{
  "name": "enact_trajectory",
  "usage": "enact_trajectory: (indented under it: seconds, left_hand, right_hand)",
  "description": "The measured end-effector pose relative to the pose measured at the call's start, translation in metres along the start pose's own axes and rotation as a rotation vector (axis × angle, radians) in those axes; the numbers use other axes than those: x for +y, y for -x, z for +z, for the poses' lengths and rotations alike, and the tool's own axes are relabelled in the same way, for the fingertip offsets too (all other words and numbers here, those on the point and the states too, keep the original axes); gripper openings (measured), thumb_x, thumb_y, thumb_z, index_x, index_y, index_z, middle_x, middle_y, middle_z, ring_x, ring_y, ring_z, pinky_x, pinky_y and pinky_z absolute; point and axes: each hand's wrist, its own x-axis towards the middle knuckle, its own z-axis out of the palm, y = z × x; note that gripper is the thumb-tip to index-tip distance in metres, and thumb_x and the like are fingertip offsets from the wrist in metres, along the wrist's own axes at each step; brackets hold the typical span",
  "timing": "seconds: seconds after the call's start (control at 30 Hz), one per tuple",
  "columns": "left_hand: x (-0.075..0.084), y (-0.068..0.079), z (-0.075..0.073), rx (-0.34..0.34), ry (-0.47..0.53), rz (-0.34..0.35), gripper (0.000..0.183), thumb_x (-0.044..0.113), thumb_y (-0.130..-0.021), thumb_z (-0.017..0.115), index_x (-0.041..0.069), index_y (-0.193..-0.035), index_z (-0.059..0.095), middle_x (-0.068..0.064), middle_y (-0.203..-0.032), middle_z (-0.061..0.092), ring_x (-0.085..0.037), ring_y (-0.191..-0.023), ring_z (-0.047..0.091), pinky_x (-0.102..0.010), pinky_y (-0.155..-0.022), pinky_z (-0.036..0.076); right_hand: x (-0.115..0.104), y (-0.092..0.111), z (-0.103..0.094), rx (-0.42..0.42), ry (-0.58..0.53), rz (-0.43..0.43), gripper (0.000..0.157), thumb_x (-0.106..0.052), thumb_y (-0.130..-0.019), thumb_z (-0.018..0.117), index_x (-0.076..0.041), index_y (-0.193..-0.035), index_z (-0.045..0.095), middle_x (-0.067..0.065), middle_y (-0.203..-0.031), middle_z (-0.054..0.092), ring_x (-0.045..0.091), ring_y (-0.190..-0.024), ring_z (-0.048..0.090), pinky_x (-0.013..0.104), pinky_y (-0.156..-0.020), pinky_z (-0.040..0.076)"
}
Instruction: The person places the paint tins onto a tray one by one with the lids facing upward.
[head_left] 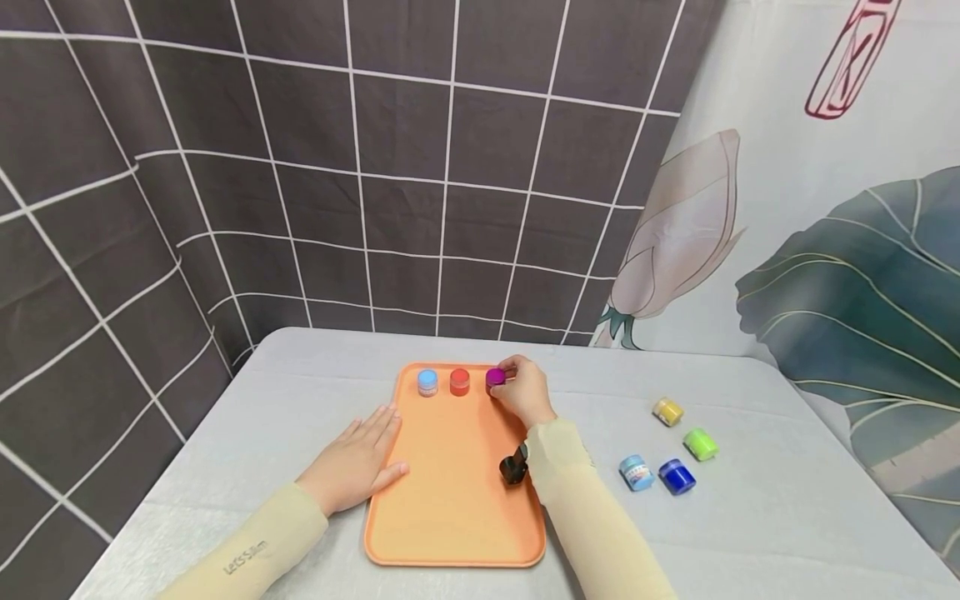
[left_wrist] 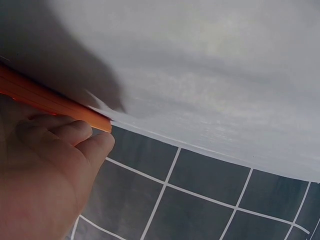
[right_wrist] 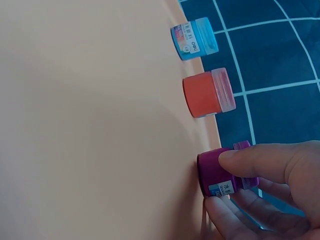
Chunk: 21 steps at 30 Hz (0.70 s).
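An orange tray [head_left: 450, 500] lies on the table. Along its far end stand a light blue paint jar [head_left: 427, 383], a red paint jar [head_left: 460, 382] and, at the right, a purple paint jar [head_left: 495, 378]. My right hand [head_left: 529, 393] pinches the purple jar between thumb and fingers; in the right wrist view this purple jar [right_wrist: 214, 172] sits upright at the tray's far edge. Flat across the tray's left edge rests my left hand [head_left: 356, 462], its fingers straight. In the left wrist view, that hand [left_wrist: 47, 160] touches the orange rim [left_wrist: 60, 107].
Right of the tray, several more jars lie tipped on the pale cloth [head_left: 600, 392]: yellow [head_left: 667, 411], green [head_left: 701, 444], light blue [head_left: 636, 472] and dark blue [head_left: 677, 477]. A dark tiled-pattern curtain [head_left: 405, 200] hangs behind the table.
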Motion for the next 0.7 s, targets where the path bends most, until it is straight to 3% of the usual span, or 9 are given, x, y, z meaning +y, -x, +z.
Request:
enact_trajectory:
  seconds: [0.47, 0.7]
  left_hand:
    - [0.002, -0.0004, -0.0014, -0.005, 0.005, -0.002, 0.074, 0.044, -0.103, 0.053, -0.01, -0.15, 0.038, -0.026, -0.158, 0.035, -0.04, -0.148, 0.031, -0.059, -0.118, 0.029]
    - [0.003, -0.0016, -0.0013, -0.004, 0.01, 0.005, 0.074, 0.044, -0.103, 0.054, -0.011, -0.15, 0.038, -0.027, -0.158, 0.035, -0.04, -0.148, 0.031, -0.059, -0.118, 0.029]
  right_hand:
    - [0.0048, -0.0024, -0.0012, -0.02, 0.002, 0.005, 0.033, 0.003, -0.077, 0.082, 0.001, -0.105, 0.066, 0.017, -0.1, 0.07, 0.031, -0.093, 0.066, 0.043, -0.088, 0.057]
    - [0.007, -0.0022, -0.0086, -0.023, -0.047, -0.002, 0.033, 0.003, -0.079, 0.079, 0.003, -0.108, 0.066, 0.017, -0.099, 0.068, 0.03, -0.091, 0.065, 0.042, -0.085, 0.057]
